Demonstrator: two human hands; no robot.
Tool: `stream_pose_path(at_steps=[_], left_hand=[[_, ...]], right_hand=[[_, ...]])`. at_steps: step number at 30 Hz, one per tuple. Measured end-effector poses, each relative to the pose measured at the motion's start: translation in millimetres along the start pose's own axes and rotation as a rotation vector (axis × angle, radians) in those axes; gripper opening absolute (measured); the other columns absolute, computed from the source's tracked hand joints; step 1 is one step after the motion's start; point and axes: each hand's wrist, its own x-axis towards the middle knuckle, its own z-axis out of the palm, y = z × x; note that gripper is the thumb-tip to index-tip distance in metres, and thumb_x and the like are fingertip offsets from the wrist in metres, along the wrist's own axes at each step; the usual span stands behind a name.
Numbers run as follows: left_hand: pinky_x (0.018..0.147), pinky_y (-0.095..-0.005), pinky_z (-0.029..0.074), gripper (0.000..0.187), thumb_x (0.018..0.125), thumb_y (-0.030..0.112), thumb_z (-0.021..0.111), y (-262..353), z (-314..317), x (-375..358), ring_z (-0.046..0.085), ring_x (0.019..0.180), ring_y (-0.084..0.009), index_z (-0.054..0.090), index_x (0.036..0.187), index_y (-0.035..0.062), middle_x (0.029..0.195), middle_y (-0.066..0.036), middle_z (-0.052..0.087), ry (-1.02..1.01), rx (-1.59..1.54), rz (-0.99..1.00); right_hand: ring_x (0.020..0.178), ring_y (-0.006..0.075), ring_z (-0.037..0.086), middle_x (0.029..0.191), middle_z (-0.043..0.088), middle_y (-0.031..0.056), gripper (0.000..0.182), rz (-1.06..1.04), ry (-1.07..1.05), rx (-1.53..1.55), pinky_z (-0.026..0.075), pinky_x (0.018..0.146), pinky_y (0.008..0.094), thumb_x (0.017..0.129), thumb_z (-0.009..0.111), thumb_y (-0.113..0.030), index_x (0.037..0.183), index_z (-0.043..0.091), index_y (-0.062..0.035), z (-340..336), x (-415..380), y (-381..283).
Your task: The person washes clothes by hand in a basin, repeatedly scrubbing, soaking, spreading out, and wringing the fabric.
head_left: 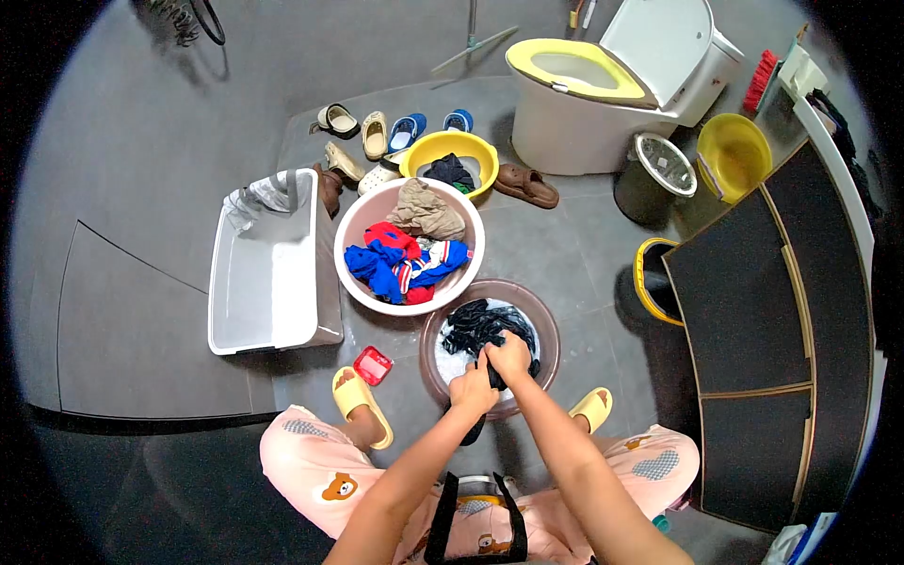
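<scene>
Over the front of a brown basin [551,330] on the floor, my left hand [474,388] and my right hand [509,358] are close together, both closed on dark wet cloth [476,325]. Most of the cloth lies in white suds inside the basin, and a part hangs below my left hand over the near rim. Behind it to the left, a pink-white basin [350,282] holds blue, red and white clothes [424,264] and a beige cloth [426,209].
A white tub [268,292] stands at left, a red dish [373,365] near my left foot. Farther back are a yellow basin [485,155], several shoes [375,135] and a toilet [574,122]. Bins [654,179] and a dark cabinet [744,311] line the right.
</scene>
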Motion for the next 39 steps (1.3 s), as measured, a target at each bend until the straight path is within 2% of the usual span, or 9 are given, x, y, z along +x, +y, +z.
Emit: stream_pose_path(at_steps=[11, 12, 15, 21, 26, 27, 32, 36, 39], left_hand=[[0.071, -0.0383, 0.047, 0.064, 0.061, 0.020, 0.059, -12.9, 13.3, 12.9, 0.059, 0.082, -0.0312, 0.041, 0.122, 0.0200, 0.098, -0.016, 0.056, 0.040, -0.098, -0.010], [0.076, -0.0377, 0.045, 0.060, 0.060, 0.018, 0.056, -15.3, 6.6, 12.4, 0.057, 0.087, -0.0328, 0.045, 0.119, 0.0218, 0.099, -0.015, 0.058, 0.039, -0.284, -0.099], [0.083, -0.0349, 0.041, 0.060, 0.059, 0.015, 0.058, -23.4, -0.3, 12.1, 0.054, 0.096, -0.0316, 0.046, 0.118, 0.0197, 0.104, -0.016, 0.056, 0.161, -0.692, -0.162], [0.083, -0.0278, 0.039, 0.059, 0.059, 0.006, 0.063, 11.1, -25.6, 2.0, 0.053, 0.092, -0.0221, 0.046, 0.115, 0.0001, 0.102, -0.011, 0.056, 0.485, -1.299, -0.213], [0.080, -0.0307, 0.043, 0.058, 0.065, 0.008, 0.064, 49.6, -30.2, 7.4, 0.053, 0.091, -0.0203, 0.042, 0.118, 0.0046, 0.105, -0.008, 0.052, 0.312, -1.809, 0.063], [0.075, -0.0322, 0.046, 0.038, 0.073, 0.014, 0.059, 55.4, -37.9, 14.6, 0.056, 0.084, -0.0201, 0.050, 0.109, 0.0048, 0.097, -0.004, 0.057, 0.305, -1.808, 0.239], [0.097, -0.0345, 0.028, 0.054, 0.084, 0.034, 0.038, 173.8, -158.8, -40.0, 0.037, 0.116, -0.0208, 0.027, 0.130, 0.0078, 0.127, -0.007, 0.038, 0.072, -1.724, 0.787], [0.103, -0.0322, 0.014, 0.056, 0.089, 0.037, 0.025, 279.1, -232.3, -46.7, 0.021, 0.126, -0.0201, 0.015, 0.134, 0.0055, 0.138, -0.009, 0.021, -0.013, -1.374, 1.202], [0.103, -0.0381, 0.012, 0.059, 0.088, 0.048, 0.022, 343.7, -263.6, -44.1, 0.019, 0.126, -0.0272, 0.013, 0.136, 0.0148, 0.137, -0.012, 0.022, -0.140, -1.469, 1.068]], right_hand=[[0.075, 0.0218, 0.057, 0.083, 0.061, 0.0128, 0.033, 0.276, -0.041, 0.478, 0.044, 0.070, 0.0291, 0.063, 0.066, -0.021, 0.087, 0.061, 0.0021, 59.8, 38.7, 79.9], [0.097, 0.0269, 0.053, 0.105, 0.055, 0.0182, 0.064, 0.272, -0.237, 0.630, 0.039, 0.083, 0.0314, 0.066, 0.066, -0.038, 0.114, 0.049, 0.0002, 27.3, 26.8, 60.4], [0.107, 0.0243, 0.044, 0.122, 0.041, 0.0151, 0.075, 0.312, -0.340, 1.084, 0.036, 0.088, 0.0332, 0.074, 0.060, -0.045, 0.132, 0.025, -0.0109, -0.9, 17.3, 51.0], [0.122, 0.0271, 0.024, 0.137, 0.016, 0.0082, 0.086, 0.062, -0.610, 0.997, 0.029, 0.092, 0.0475, 0.075, 0.058, -0.047, 0.136, 0.002, -0.0221, -63.5, -31.9, 38.4], [0.121, 0.0211, 0.026, 0.134, 0.021, 0.0210, 0.117, -0.567, -0.450, 0.552, 0.027, 0.097, 0.0291, 0.059, 0.076, -0.036, 0.133, -0.007, 0.0004, -110.1, -52.6, -2.9], [0.120, 0.0209, 0.029, 0.133, 0.023, 0.0202, 0.116, -0.537, -0.455, 0.624, 0.027, 0.097, 0.0292, 0.058, 0.077, -0.032, 0.133, -0.005, 0.0006, -145.8, -64.4, -21.1], [0.121, 0.0200, 0.027, 0.133, 0.025, 0.0163, 0.104, -0.531, -0.144, 0.960, 0.021, 0.100, 0.0299, 0.057, 0.073, -0.012, 0.133, 0.004, 0.0023, -241.0, -52.4, -46.4], [0.102, 0.0190, 0.046, 0.120, 0.041, 0.0097, 0.095, -0.672, 0.092, 1.292, 0.041, 0.083, 0.0297, 0.058, 0.066, 0.001, 0.134, 0.011, -0.0049, -354.8, -42.3, -73.7], [0.089, 0.0194, 0.051, 0.108, 0.048, 0.0109, 0.092, -0.657, 0.250, 1.421, 0.044, 0.078, 0.0304, 0.060, 0.062, 0.003, 0.135, 0.011, -0.0096, -455.7, -41.0, -91.3]])
